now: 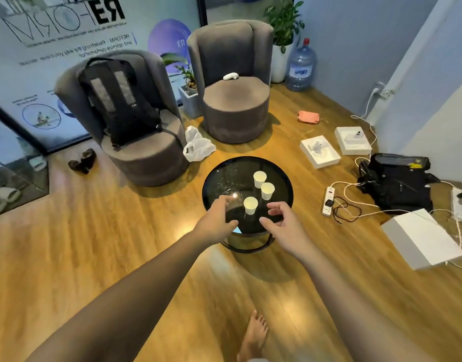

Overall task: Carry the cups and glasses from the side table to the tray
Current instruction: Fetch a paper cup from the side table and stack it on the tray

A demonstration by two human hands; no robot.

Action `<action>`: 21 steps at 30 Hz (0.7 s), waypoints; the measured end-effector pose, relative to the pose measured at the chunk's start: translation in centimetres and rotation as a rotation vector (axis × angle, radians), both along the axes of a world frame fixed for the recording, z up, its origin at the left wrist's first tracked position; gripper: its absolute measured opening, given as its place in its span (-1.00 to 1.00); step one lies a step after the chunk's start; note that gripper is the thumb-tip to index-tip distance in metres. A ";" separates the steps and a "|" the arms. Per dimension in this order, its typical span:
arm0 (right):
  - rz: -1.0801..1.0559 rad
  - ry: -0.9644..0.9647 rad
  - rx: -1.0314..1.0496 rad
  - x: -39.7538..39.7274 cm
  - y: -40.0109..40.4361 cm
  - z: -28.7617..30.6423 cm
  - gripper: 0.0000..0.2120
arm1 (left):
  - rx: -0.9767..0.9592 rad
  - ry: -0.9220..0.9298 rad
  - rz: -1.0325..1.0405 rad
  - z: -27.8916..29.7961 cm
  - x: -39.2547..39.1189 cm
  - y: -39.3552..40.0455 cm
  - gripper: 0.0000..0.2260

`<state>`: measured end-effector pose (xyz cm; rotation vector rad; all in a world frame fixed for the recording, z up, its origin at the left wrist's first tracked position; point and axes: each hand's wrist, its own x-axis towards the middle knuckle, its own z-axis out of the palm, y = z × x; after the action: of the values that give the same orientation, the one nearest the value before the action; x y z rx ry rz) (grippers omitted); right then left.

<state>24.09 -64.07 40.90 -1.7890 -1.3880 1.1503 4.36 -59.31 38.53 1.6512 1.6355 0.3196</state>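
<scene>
Three white paper cups stand upright on a round black glossy side table [219, 176]. The nearest cup [250, 205] is at the table's front, a second cup [267, 191] is behind it to the right, and a third cup [259, 179] is farthest back. My left hand [219, 218] hovers over the table's front left with its fingers apart, just left of the nearest cup. My right hand [282, 218] is on the other side of that cup, fingers curled and apart. Neither hand touches a cup. No tray is in view.
Two grey armchairs stand behind the table, the left armchair [146, 158] holding a black backpack [120, 100]. A white plastic bag [197, 146] lies between them. To the right are white boxes [420, 239], a power strip [328, 201] with cables and a black bag [399, 184]. My bare foot [253, 335] is on the wooden floor.
</scene>
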 end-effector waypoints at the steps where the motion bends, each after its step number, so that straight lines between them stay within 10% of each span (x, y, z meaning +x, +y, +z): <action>1: 0.005 -0.007 -0.014 0.3 1.7 -0.6 -0.61 | -0.019 0.000 0.012 -0.6 0.3 1.7 -0.43; 21: 0.120 -0.248 -0.371 -1.0 22.6 -24.2 -0.32 | -0.380 0.118 -0.161 -26.4 2.6 22.6 -0.30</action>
<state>23.07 -41.44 16.72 -2.1948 -1.5147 1.3555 6.96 -36.72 12.16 1.5159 1.5232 -0.1651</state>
